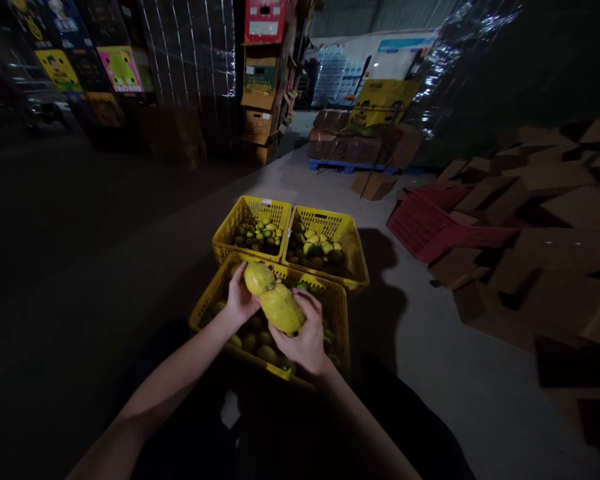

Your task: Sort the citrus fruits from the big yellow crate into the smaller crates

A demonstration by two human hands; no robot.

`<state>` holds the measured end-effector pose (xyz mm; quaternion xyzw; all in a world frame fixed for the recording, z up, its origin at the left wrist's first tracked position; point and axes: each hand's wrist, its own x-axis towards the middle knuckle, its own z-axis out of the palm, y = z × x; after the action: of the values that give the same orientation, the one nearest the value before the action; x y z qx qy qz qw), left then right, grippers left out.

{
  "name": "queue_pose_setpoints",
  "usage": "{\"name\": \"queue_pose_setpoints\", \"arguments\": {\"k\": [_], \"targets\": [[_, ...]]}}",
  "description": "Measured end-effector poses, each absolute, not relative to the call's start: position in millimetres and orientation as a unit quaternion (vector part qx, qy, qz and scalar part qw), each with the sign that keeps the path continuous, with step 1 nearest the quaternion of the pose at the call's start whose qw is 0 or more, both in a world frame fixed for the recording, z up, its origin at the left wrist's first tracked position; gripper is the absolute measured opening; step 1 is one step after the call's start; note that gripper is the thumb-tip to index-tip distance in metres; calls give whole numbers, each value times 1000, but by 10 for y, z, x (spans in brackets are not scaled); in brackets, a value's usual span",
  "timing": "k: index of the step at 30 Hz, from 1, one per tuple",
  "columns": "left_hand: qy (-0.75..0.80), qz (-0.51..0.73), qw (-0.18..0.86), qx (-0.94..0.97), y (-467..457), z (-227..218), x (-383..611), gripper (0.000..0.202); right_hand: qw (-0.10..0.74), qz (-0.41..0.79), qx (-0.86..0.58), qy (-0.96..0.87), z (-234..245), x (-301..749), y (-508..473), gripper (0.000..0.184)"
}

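My left hand (239,297) grips a round yellow fruit (257,277), and my right hand (307,337) is wrapped round a larger yellow fruit (281,309). The two fruits touch each other above the nearest yellow crate (340,313), which holds several green and yellow fruits. Two more yellow crates, the left one (230,230) and the right one (357,257), stand side by side just beyond it, each with fruit in the bottom.
Flattened cardboard boxes (545,227) lie piled at the right beside a red crate (423,227). Stacked cartons (260,87) and wrapped pallets stand at the back. A blue pallet (353,167) bears brown boxes. Grey concrete floor (430,333) surrounds the crates.
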<state>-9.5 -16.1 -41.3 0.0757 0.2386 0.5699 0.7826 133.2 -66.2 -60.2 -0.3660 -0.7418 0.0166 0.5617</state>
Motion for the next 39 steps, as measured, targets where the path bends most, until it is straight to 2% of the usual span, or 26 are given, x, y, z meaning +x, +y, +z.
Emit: {"name": "queue_pose_setpoints", "arguments": {"k": [3, 8, 13, 20, 25, 28, 30, 31, 33, 35, 37, 39], "targets": [[262, 640, 717, 91, -141, -357, -140, 25, 611, 39, -410, -676, -462, 1387, -639, 74], [287, 716, 608, 189, -215, -324, -137, 24, 593, 53, -447, -668, -462, 1389, -577, 63], [288, 691, 622, 231, -303, -397, -123, 16, 580, 133, -406, -693, -643, 1313, -502, 60], [298, 671, 550, 398, -336, -418, -218, 20, 555, 93, -364, -742, -694, 1373, -470, 51], [328, 675, 592, 294, -331, -399, -191, 20, 559, 118, -372, -732, -729, 1360, -498, 52], [353, 650, 635, 224, -268, -392, -152, 21, 573, 227, -423, -664, -699, 1303, -549, 65], [371, 603, 684, 173, -220, -405, -133, 25, 581, 361, -451, -573, -659, 1267, -563, 72], [380, 575, 710, 143, -201, -420, -126, 26, 579, 441, -455, -512, -644, 1255, -557, 70], [392, 519, 754, 89, -182, -466, -109, 25, 561, 592, -453, -362, -639, 1249, -512, 53], [408, 477, 776, 62, -182, -528, -88, 22, 528, 692, -446, -209, -675, 1264, -441, 32], [427, 454, 780, 60, -189, -595, -64, 19, 510, 733, -438, -102, -743, 1284, -371, 21], [449, 446, 772, 64, -189, -652, -43, 17, 513, 742, -426, -58, -816, 1292, -325, 17]]}}
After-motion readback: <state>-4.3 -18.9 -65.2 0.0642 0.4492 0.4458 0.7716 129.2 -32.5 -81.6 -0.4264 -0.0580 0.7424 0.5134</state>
